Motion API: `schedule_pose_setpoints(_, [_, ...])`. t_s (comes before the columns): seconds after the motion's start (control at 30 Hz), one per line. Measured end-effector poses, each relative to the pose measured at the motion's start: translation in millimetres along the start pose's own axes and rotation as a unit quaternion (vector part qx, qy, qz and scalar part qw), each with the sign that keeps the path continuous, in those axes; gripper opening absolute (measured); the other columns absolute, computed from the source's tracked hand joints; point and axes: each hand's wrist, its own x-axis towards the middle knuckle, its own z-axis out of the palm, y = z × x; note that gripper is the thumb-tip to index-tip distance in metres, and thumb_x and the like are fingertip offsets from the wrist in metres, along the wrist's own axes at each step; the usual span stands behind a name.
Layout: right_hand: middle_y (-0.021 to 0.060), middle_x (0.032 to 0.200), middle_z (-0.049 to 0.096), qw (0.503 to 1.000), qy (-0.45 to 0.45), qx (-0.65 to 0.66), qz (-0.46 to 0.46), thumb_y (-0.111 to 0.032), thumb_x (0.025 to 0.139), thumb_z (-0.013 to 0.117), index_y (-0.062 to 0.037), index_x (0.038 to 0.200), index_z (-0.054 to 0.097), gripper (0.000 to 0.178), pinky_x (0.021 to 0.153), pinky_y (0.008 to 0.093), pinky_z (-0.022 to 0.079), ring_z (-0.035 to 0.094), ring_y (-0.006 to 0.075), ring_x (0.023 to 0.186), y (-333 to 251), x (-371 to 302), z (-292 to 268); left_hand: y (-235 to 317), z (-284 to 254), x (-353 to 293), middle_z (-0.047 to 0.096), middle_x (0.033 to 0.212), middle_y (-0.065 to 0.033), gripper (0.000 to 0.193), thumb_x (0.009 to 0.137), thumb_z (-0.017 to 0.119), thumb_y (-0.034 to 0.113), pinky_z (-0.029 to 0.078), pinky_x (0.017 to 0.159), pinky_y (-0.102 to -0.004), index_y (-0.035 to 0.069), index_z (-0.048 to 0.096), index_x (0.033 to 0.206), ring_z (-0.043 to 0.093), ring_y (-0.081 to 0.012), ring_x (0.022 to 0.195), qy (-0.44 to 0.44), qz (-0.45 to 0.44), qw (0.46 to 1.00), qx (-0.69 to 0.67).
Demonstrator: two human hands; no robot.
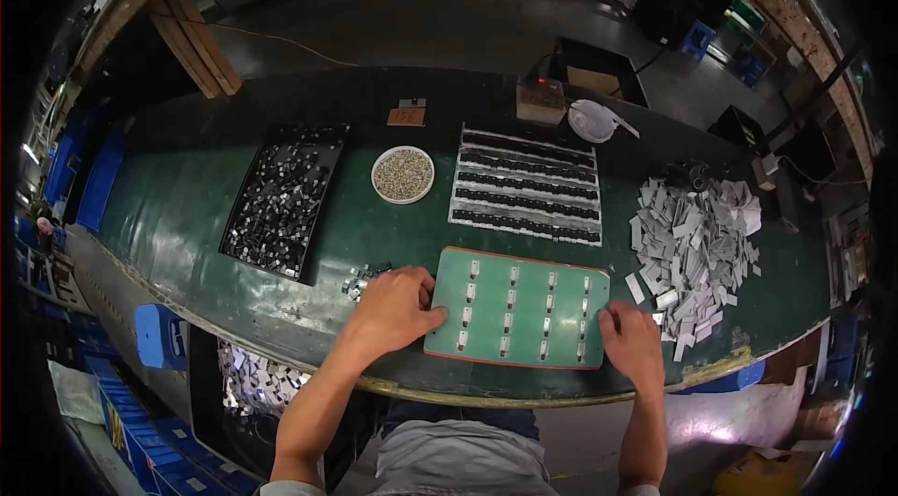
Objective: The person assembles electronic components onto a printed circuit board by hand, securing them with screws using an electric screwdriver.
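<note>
A flat green board (530,309) with a reddish edge lies close in front of me, bearing rows of small metal-and-dark parts (512,298). My left hand (391,311) is at its left edge, fingers curled and thumb on the border. At the opposite edge, my right hand (633,343) has its fingers bent and thumb against the rim. Both hands grip the board by its sides; some fingertips are hidden. Just past my left knuckles lies a small heap of loose dark and silver pieces (358,282).
A black tray (227,248) of small dark parts lies left. Behind the board are a white bowl (403,200) of tiny pieces and a sheet with dark strips (524,176). Grey-white flat pieces (687,258) are heaped right. The green table's front edge (505,400) curves before me.
</note>
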Motion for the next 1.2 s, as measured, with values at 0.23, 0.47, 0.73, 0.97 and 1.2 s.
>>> schedule_pose_setpoints(0.23, [0.0075, 0.090, 0.062, 0.968, 0.106, -0.039, -0.224, -0.011, 0.081, 0.078, -0.0074, 0.094, 0.074, 0.015, 0.081, 0.0398, 0.044, 0.058, 0.0293, 0.078, -19, 69, 7, -5, -10, 57, 0.066, 0.095, -0.0077, 0.019, 0.081, 0.078, 0.010, 0.054, 0.075, -0.0412, 0.004, 0.072, 0.099, 0.068, -0.0303, 0.087, 0.201, 0.213, 0.951, 0.097])
schedule_pose_setpoints(0.47, [0.0064, 0.093, 0.063, 0.954, 0.064, -0.095, -0.277, -0.012, 0.079, 0.079, -0.0065, 0.097, 0.075, 0.019, 0.083, 0.0401, 0.044, 0.061, 0.0277, 0.089, -46, 102, 28, -4, 3, 97, 0.065, 0.099, -0.0089, 0.021, 0.080, 0.078, 0.009, 0.054, 0.081, -0.0437, 0.004, 0.072, 0.100, 0.065, -0.0318, 0.097, 0.207, 0.236, 0.938, 0.151])
schedule_pose_setpoints(0.73, [0.0044, 0.091, 0.062, 0.953, 0.080, -0.107, -0.272, -0.009, 0.077, 0.079, -0.0075, 0.092, 0.074, 0.015, 0.084, 0.0377, 0.045, 0.064, 0.0228, 0.090, -43, 111, 35, -7, 0, 101, 0.066, 0.095, -0.0121, 0.018, 0.080, 0.077, 0.007, 0.054, 0.078, -0.0453, 0.000, 0.073, 0.096, 0.066, -0.0350, 0.091, 0.199, 0.219, 0.947, 0.126])
schedule_pose_setpoints(0.97, [0.0054, 0.088, 0.063, 0.957, 0.074, -0.108, -0.260, -0.011, 0.076, 0.081, -0.0068, 0.090, 0.075, 0.015, 0.084, 0.0380, 0.045, 0.064, 0.0233, 0.088, -44, 114, 33, -13, 0, 104, 0.066, 0.094, -0.0128, 0.017, 0.080, 0.076, 0.005, 0.054, 0.078, -0.0450, -0.001, 0.073, 0.096, 0.066, -0.0356, 0.092, 0.194, 0.238, 0.944, 0.117])
schedule_pose_setpoints(1.2, [0.0062, 0.084, 0.063, 0.938, 0.083, -0.125, -0.311, -0.011, 0.075, 0.081, -0.0059, 0.086, 0.076, 0.013, 0.084, 0.0381, 0.047, 0.062, 0.0258, 0.085, -38, 116, 33, -10, 0, 102, 0.064, 0.092, -0.0120, 0.017, 0.079, 0.076, 0.003, 0.054, 0.078, -0.0454, -0.001, 0.072, 0.095, 0.065, -0.0351, 0.092, 0.200, 0.272, 0.930, 0.144])
